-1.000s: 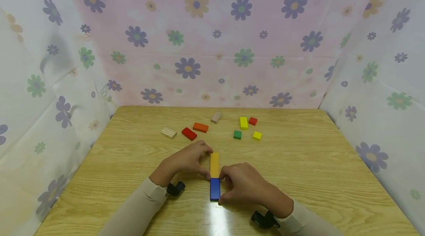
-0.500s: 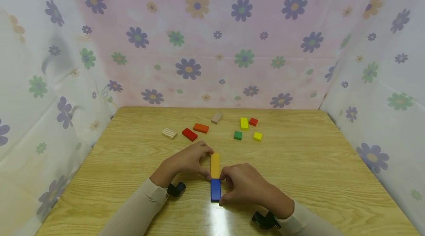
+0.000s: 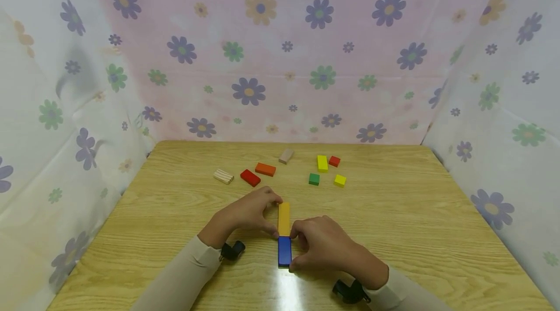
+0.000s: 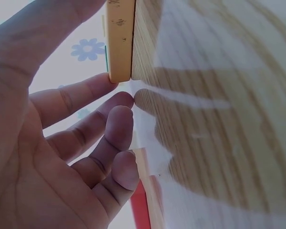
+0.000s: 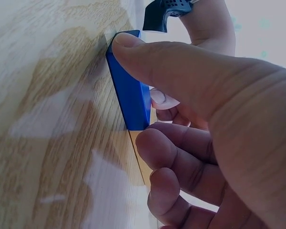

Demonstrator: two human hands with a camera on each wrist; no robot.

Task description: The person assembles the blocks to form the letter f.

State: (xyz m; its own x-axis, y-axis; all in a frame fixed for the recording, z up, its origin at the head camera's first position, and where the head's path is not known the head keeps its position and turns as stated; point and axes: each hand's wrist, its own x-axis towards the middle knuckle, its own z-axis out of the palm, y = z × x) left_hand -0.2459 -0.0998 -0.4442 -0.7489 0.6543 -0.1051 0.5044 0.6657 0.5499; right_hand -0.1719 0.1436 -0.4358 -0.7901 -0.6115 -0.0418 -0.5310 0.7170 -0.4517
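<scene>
A yellow-orange block (image 3: 284, 218) and a blue block (image 3: 285, 251) lie flat on the table, end to end in one line, their short ends touching. My left hand (image 3: 250, 212) holds the yellow-orange block by its two ends, index finger at the far one and thumb near the join. In the left wrist view its other fingers are bent beside the table and hold nothing. From the right, my right hand (image 3: 325, 245) pinches the blue block lengthwise. Its thumb presses the near end in the right wrist view, and the index finger reaches the join.
Farther back lie a striped wood block (image 3: 223, 176), a red block (image 3: 250, 178), an orange block (image 3: 265, 169) and a plain wood block (image 3: 286, 156). Right of them are yellow (image 3: 322, 163), small red (image 3: 334, 161), green (image 3: 314, 179) and small yellow (image 3: 340, 181) blocks. Flowered curtains (image 3: 280, 68) surround the table.
</scene>
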